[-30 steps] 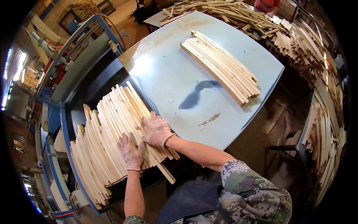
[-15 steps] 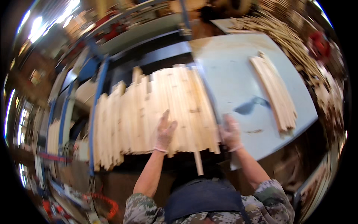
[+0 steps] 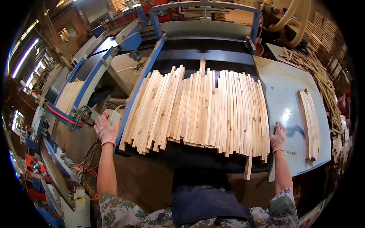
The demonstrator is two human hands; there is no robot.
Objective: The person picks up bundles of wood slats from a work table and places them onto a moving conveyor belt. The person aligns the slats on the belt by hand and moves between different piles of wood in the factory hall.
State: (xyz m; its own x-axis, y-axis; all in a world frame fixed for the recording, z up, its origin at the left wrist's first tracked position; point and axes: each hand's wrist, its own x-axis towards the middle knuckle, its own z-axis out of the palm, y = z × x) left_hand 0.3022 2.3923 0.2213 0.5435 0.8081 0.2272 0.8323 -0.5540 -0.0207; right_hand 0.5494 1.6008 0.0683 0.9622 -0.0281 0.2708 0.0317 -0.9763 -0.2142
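On black belt: wood strips, likely light, stiff; grip mid-length. Left hand splayed, right hand extended; both empty.

Pale wooden strips cover the black belt of a blue-framed machine in a woodworking workshop, where a second, narrower belt carries strips of its own. Loose lengths of wood lie heaped beyond a pale blue counter, thick beige ducts curve at the rear, and a coiled red hose shows beside machinery at lower left.
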